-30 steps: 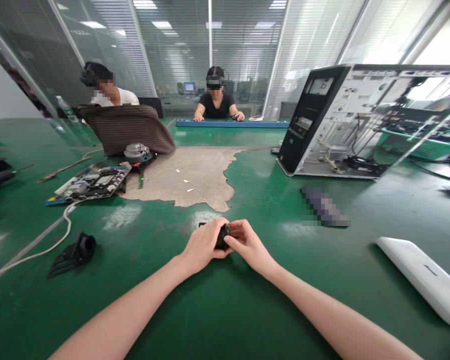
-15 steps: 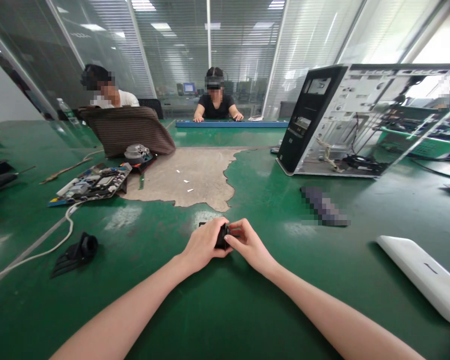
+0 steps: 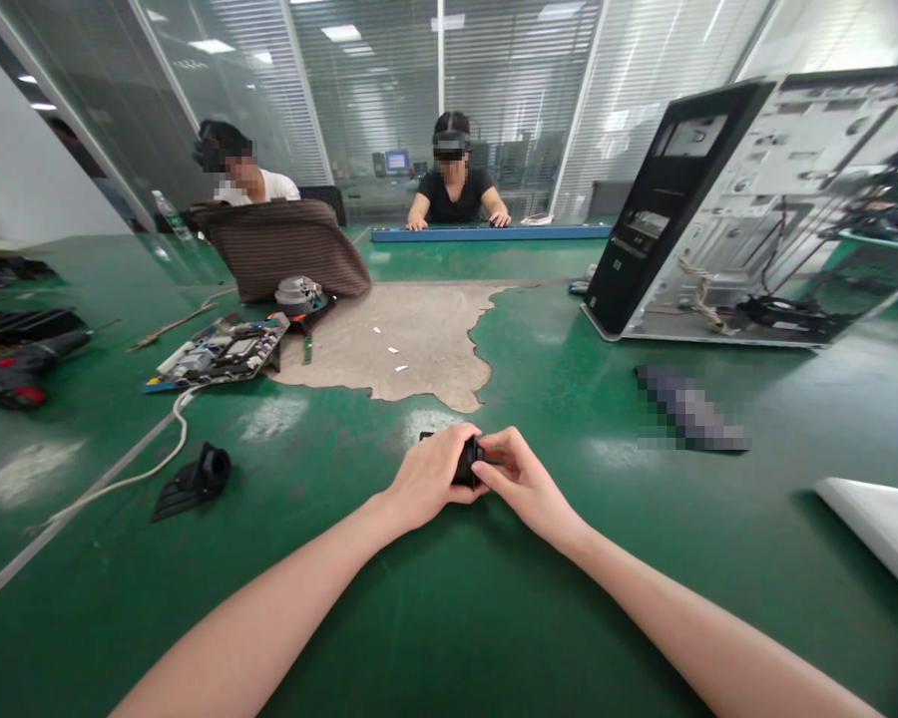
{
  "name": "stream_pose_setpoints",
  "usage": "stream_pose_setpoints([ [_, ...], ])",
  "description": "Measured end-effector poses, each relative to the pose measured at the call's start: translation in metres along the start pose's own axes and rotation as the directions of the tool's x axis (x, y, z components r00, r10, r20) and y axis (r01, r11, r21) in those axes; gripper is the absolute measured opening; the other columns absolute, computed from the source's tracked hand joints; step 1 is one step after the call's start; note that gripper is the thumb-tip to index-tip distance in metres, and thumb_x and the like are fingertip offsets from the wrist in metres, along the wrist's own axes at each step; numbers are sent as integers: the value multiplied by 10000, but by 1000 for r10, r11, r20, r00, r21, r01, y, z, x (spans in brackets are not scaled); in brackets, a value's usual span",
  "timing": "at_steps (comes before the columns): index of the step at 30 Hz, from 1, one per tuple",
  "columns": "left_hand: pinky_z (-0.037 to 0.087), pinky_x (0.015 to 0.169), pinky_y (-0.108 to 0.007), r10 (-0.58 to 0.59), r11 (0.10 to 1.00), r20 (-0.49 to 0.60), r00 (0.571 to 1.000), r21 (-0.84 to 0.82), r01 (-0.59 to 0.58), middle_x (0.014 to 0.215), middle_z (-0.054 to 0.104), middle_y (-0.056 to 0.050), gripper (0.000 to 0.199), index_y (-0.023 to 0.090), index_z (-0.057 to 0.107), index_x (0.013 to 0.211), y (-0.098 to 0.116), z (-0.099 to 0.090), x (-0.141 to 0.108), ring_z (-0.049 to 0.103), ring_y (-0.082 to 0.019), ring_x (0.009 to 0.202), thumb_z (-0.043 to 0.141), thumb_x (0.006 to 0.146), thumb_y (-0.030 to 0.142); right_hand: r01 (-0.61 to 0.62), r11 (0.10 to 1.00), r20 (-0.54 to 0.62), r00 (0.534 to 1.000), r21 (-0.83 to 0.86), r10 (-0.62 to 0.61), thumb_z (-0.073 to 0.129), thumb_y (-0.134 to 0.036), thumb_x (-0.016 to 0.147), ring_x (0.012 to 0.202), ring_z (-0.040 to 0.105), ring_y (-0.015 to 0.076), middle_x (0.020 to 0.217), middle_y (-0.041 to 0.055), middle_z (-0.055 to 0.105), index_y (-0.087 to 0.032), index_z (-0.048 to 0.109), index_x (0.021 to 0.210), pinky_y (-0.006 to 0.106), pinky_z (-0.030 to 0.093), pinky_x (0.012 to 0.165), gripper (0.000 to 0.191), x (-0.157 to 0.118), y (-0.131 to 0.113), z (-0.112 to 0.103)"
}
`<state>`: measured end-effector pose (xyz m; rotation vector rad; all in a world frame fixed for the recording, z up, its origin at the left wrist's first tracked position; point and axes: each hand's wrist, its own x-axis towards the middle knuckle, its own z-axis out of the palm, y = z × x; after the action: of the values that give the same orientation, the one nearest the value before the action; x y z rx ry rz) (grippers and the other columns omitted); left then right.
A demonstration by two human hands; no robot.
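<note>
A small black object [image 3: 467, 465] is held between both hands just above the green table [image 3: 389, 618]. My left hand [image 3: 432, 473] wraps over it from the left, fingers curled round it and hiding much of it. From the right, my right hand [image 3: 522, 479] pinches its right end between thumb and fingers. A dark edge shows behind the left hand's knuckles. Left of the hands lies another black part [image 3: 199, 481] with a round collar and a flat base.
A circuit board [image 3: 228, 351], a fan-like part [image 3: 299, 296] and a drill [image 3: 26, 374] lie left. An open computer case [image 3: 666, 214] stands right, with a dark item [image 3: 688, 407] and a white object [image 3: 879, 524] nearer. Two people sit across.
The view has turned slightly left, so the scene stands further right and more of the drill shows. Both hands keep their hold on the black object.
</note>
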<state>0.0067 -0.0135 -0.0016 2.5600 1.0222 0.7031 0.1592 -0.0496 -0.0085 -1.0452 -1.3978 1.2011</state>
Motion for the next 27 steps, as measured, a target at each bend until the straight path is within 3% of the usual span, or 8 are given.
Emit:
stream_pose_setpoints([
  [5,425,774,-334,1,1000,12,1000,8,-1,1085,511,-50,570,212,326,1130,0,-2,0,526,-218,919,628,656,312,-50,999,61,997,-12,50,516,-254,783,905,551,162,953,33,521,-221,435,958,336,502,771,196,-1,-1,-1],
  [8,423,784,-326,6,1000,16,1000,5,-6,1093,508,-48,593,209,323,1133,0,-4,0,526,-212,925,644,639,268,31,999,105,994,-17,-29,536,-225,775,981,523,154,985,20,511,-233,442,959,348,441,895,207,-4,-3,-2],
  [11,425,781,-329,9,1000,14,1000,3,-9,1094,509,-48,596,212,321,1136,0,-4,-1,528,-215,924,645,640,277,61,998,68,996,-33,-58,527,-243,782,956,527,149,960,16,505,-234,466,919,313,480,831,150,-3,-2,-2],
  [13,424,784,-334,14,1000,2,1000,3,-14,1098,507,-52,585,211,323,1132,0,-3,0,525,-220,934,638,651,313,40,999,41,998,-21,-39,509,-266,790,913,540,153,918,17,511,-227,469,891,283,517,718,115,-2,0,-1],
  [15,426,774,-334,5,1000,1,1000,8,-5,1092,510,-50,555,211,328,1127,0,-2,0,528,-217,922,621,670,326,9,1000,12,1000,-19,-9,533,-265,772,904,544,155,908,15,518,-225,457,899,283,517,705,153,0,1,-1],
  [19,428,768,-335,6,1000,14,1000,13,-6,1085,512,-50,553,211,331,1122,-1,-1,0,530,-218,922,621,667,329,-59,998,37,998,-13,59,539,-262,764,868,562,151,911,22,539,-222,443,950,317,505,744,213,0,1,-3],
  [24,428,767,-338,9,1000,21,1000,27,-10,1104,505,-48,586,219,317,1138,-2,-1,-1,530,-220,930,633,647,274,37,998,130,991,52,-43,576,-208,742,946,539,136,918,-7,519,-239,443,914,334,439,889,220,-3,0,-5],
  [27,427,773,-337,12,1000,13,1000,16,-12,1102,506,-50,573,218,318,1135,-2,-1,-1,527,-220,940,628,658,295,47,998,81,995,42,-50,556,-230,757,914,535,134,921,1,502,-232,457,875,301,484,804,155,-2,1,-4],
])
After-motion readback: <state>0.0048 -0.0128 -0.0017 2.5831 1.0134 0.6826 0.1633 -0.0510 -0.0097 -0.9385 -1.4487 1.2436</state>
